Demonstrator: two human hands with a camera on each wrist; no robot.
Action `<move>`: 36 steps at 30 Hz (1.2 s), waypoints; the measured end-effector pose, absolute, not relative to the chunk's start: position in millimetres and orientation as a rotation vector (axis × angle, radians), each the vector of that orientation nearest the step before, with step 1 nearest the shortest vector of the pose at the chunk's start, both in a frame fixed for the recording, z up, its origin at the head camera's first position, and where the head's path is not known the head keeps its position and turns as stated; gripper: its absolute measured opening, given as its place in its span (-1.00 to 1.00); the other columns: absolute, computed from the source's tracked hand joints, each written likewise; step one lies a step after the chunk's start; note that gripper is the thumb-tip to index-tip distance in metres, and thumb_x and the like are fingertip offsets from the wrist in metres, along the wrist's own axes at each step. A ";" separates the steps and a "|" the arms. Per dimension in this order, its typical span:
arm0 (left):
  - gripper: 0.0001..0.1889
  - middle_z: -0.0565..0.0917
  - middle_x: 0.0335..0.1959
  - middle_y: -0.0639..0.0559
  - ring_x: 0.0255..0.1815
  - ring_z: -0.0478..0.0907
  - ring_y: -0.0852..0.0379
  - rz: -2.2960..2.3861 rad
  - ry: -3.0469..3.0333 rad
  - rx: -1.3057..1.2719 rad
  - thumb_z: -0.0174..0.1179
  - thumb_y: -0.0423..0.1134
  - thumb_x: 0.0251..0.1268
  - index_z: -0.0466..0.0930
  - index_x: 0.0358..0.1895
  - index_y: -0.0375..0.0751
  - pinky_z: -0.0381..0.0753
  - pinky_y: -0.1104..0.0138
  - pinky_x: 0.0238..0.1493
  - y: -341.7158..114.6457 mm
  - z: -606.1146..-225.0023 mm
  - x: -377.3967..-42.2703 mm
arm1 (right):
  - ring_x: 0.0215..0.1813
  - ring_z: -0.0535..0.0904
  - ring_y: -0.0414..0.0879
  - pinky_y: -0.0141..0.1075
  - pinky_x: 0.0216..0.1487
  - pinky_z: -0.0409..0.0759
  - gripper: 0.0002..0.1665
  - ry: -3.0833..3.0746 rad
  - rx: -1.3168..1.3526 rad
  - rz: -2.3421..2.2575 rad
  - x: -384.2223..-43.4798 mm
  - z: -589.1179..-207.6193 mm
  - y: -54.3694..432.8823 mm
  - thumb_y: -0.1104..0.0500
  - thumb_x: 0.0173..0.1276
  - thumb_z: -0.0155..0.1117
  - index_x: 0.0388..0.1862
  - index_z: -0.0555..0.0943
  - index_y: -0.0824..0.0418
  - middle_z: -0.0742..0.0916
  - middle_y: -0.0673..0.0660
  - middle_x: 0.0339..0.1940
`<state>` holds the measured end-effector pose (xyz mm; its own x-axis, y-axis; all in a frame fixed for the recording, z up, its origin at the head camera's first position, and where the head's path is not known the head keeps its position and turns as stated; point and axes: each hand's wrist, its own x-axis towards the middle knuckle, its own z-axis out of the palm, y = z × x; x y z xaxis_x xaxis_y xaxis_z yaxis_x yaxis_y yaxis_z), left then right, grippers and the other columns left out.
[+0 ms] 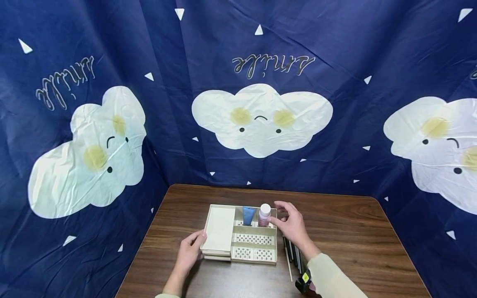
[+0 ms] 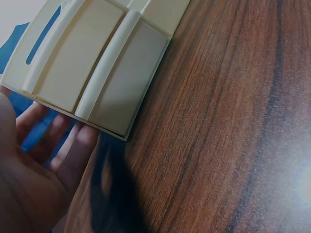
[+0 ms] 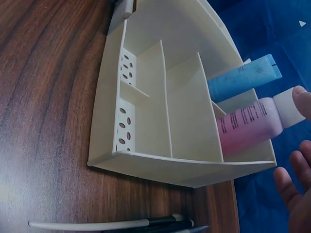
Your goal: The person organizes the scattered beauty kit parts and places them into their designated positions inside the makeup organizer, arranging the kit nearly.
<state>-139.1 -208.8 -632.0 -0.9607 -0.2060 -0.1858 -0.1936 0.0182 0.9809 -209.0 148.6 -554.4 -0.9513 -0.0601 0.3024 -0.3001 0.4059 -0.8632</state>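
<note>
A cream desktop organizer [image 1: 219, 231] with drawers on its left half and open compartments on its right stands on the table. In the back right compartment a pink bottle [image 3: 250, 124] with a white cap stands upright, beside a blue tube [image 3: 243, 80] in the neighbouring compartment. My right hand [image 1: 293, 227] is at the bottle; its thumb touches the cap while the other fingers are spread away from it. At the organizer's left side my left hand [image 1: 189, 251] rests its fingers against the wall, below the drawer fronts in the left wrist view.
Several slender pens or brushes [image 3: 160, 223] lie on the table right of the organizer, under my right forearm in the head view. The brown wooden table [image 1: 346, 236] reaches back to a dark blue curtain [image 1: 167, 124] printed with white clouds.
</note>
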 end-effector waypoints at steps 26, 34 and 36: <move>-0.48 0.73 -0.15 -0.20 -0.35 0.74 0.06 -2.126 -2.243 0.422 0.22 0.00 0.50 0.58 0.30 -0.33 0.82 0.14 -0.36 -207.4 -631.2 -137.7 | -0.13 0.57 0.00 -0.36 -0.34 0.55 -0.48 -2.429 0.265 1.550 -185.5 -565.5 186.0 0.15 0.13 0.66 0.07 0.66 0.04 0.65 0.03 -0.13; -0.49 0.72 -0.15 -0.17 -0.35 0.72 0.07 -2.139 -2.241 0.428 0.22 -0.05 0.51 0.55 0.33 -0.32 0.82 0.14 -0.35 -208.1 -631.6 -138.2 | -0.18 0.58 -0.06 -0.45 -0.37 0.49 -0.51 -2.437 0.191 1.507 -177.8 -577.4 199.4 0.15 0.13 0.65 0.04 0.67 0.03 0.64 -0.01 -0.16; -0.49 0.72 -0.15 -0.16 -0.35 0.72 0.07 -2.131 -2.250 0.427 0.21 -0.05 0.52 0.55 0.34 -0.33 0.82 0.15 -0.36 -208.2 -631.6 -138.4 | -0.17 0.59 -0.01 -0.45 -0.37 0.49 -0.51 -2.444 0.164 1.500 -175.3 -580.5 203.0 0.16 0.13 0.65 0.03 0.67 0.04 0.64 0.01 -0.16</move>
